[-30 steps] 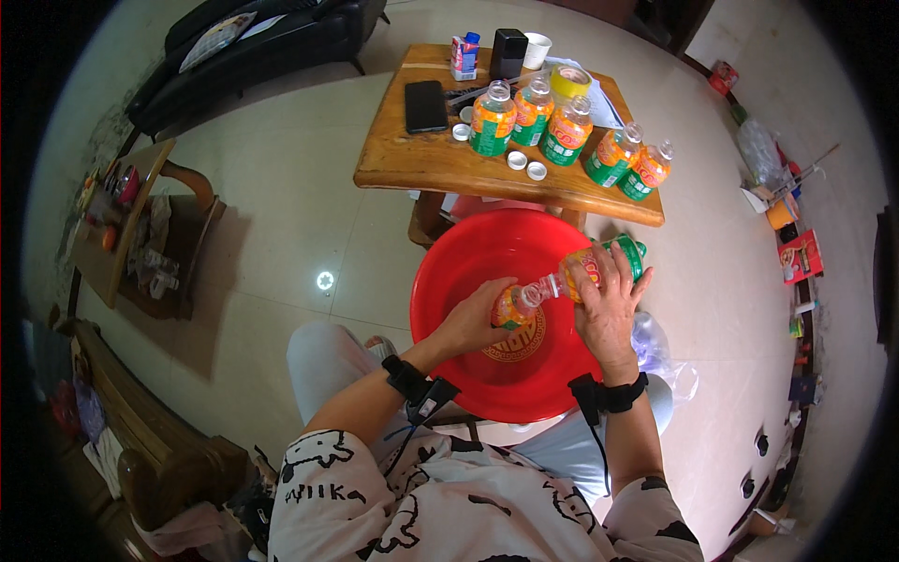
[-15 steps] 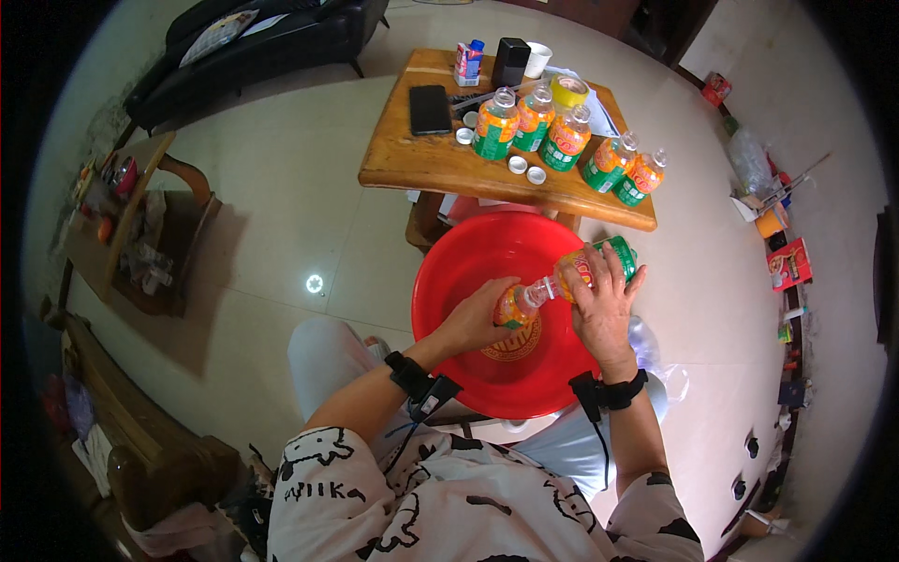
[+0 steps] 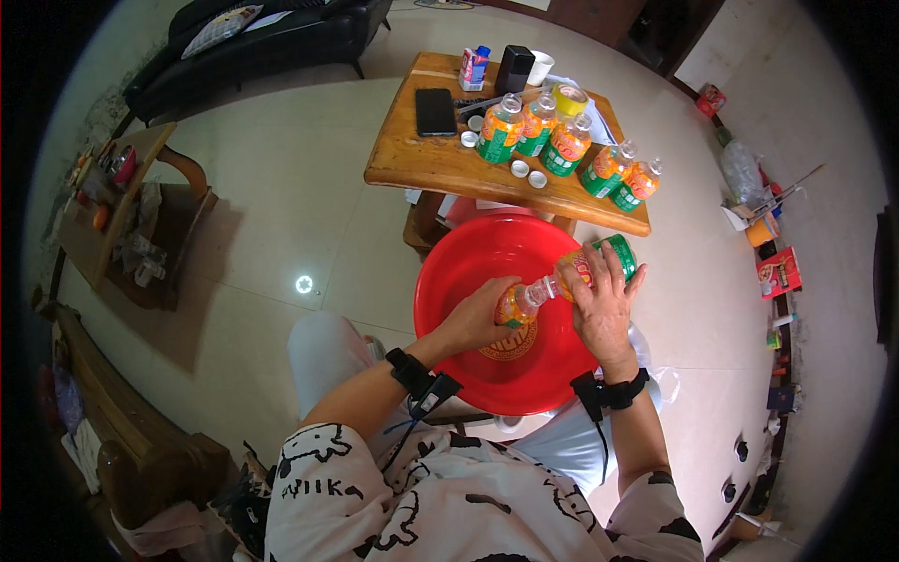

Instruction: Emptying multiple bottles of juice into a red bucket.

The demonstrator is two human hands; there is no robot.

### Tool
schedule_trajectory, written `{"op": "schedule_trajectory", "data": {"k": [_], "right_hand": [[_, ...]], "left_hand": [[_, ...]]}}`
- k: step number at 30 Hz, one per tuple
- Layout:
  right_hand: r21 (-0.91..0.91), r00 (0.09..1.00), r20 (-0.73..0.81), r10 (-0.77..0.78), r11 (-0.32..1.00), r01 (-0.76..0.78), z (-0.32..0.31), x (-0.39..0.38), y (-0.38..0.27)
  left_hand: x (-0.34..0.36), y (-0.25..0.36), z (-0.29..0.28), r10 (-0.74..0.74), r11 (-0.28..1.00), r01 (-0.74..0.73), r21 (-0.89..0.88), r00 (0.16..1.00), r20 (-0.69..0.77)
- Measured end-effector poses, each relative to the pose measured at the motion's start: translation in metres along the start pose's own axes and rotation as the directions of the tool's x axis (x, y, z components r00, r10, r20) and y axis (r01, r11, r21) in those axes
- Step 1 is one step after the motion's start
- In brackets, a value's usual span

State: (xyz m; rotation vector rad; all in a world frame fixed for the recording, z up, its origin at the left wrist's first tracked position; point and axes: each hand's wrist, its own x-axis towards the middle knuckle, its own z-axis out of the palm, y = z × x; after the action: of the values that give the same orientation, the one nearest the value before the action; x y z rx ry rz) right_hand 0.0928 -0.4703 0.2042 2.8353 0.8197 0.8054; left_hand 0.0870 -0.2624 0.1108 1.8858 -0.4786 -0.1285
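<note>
Over a red plastic basin [image 3: 454, 253], my left hand [image 3: 482, 317] is wrapped round an orange-labelled plastic bottle [image 3: 514, 307], its uncapped neck tilted up to the right. My right hand [image 3: 605, 307] grips a second bottle [image 3: 616, 249] with an orange and green label, tipped so its neck points down-left. The two bottle mouths meet or nearly meet above the basin; whether liquid runs between them I cannot tell. A round gold pattern [image 3: 508, 343] marks the basin's bottom. Both wrists wear black straps with small devices.
Beyond the basin stands a wooden table [image 3: 398, 164] with several uncapped bottles [image 3: 501, 129], white caps [image 3: 520, 169], a phone [image 3: 435, 112], yellow tape [image 3: 569, 98], a carton [image 3: 474, 69] and a white cup [image 3: 539, 67]. A black sofa [image 3: 272, 61] is far left; a small wooden stand [image 3: 140, 215] is left.
The view has shifted slightly, so the table and basin sit a little differently in the picture. Both hands keep the same hold on the bottles.
</note>
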Motion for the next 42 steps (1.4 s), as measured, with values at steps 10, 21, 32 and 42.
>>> {"op": "schedule_trajectory", "data": {"k": [10,21,32,42], "right_hand": [[-0.071,0.999,0.011,-0.032,0.997,0.033,0.0,-0.003,-0.002],[-0.229,0.984,0.076,-0.161,0.958,0.174,-0.002,-0.001,-0.002],[-0.239,0.978,0.091,-0.19,0.949,0.206,0.002,-0.002,-0.002],[-0.241,0.987,0.075,-0.14,0.958,0.154,0.008,-0.009,-0.006]], "left_hand": [[-0.002,0.001,0.001,-0.008,1.0,0.008,-0.022,1.0,0.007],[-0.002,-0.009,0.007,0.028,0.999,-0.029,-0.025,0.999,-0.032],[-0.002,-0.014,0.008,-0.014,1.0,0.014,-0.008,1.0,0.004],[-0.007,-0.018,0.014,0.001,0.999,-0.003,-0.043,0.999,-0.048]]}}
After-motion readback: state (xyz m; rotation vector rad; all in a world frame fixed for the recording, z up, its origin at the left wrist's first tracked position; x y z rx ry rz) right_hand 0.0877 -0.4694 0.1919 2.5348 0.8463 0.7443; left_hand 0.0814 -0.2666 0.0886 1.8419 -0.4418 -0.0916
